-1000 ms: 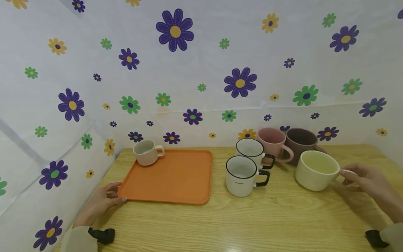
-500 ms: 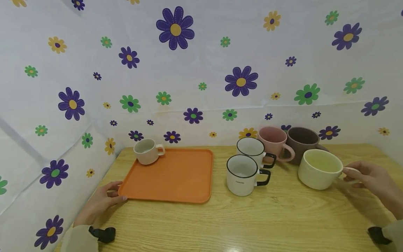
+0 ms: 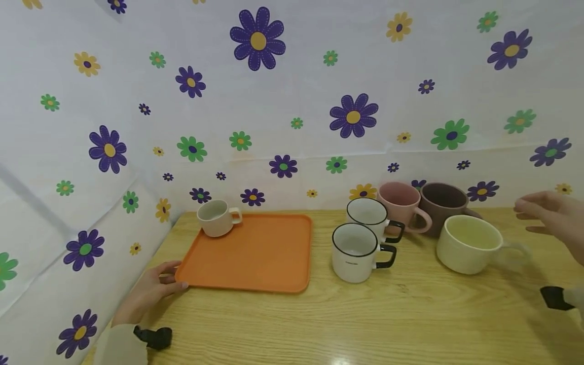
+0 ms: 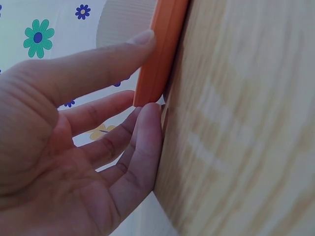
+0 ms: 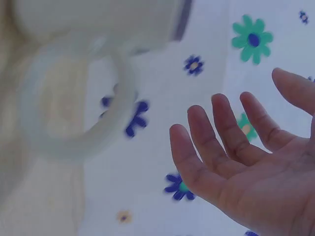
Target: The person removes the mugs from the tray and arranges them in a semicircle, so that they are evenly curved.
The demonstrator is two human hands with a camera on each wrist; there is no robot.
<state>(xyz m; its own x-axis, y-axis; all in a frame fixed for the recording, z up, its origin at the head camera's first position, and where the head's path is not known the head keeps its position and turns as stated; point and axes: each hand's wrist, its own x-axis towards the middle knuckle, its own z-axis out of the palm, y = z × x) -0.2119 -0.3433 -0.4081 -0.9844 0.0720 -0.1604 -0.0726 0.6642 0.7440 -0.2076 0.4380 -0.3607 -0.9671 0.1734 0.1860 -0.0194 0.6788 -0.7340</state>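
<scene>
My left hand (image 3: pixel 152 290) holds the near left corner of the orange tray (image 3: pixel 255 258), which lies on the table. In the left wrist view, the thumb lies along the tray's rim (image 4: pixel 162 44), with the fingers bent around the corner. A small beige mug (image 3: pixel 216 218) stands on the tray's far left corner. At the right, my right hand (image 3: pixel 554 220) hovers above and beside the wide cream mug (image 3: pixel 470 246), touching nothing. Its fingers are spread and slightly bent, apart from the mug's ring handle (image 5: pixel 125 98) in the right wrist view.
Two white mugs with black rims stand near the middle, the front one (image 3: pixel 353 253) close before the other (image 3: pixel 367 213). Behind them are a pink mug (image 3: pixel 399 203) and a dark brown mug (image 3: pixel 442 205). A flowered white cloth (image 3: pixel 296 91) hangs behind the table (image 3: pixel 292 324).
My right hand has let go of the cream mug's handle and moved up and right. The mug stays standing on the table. My left hand remains at the tray corner.
</scene>
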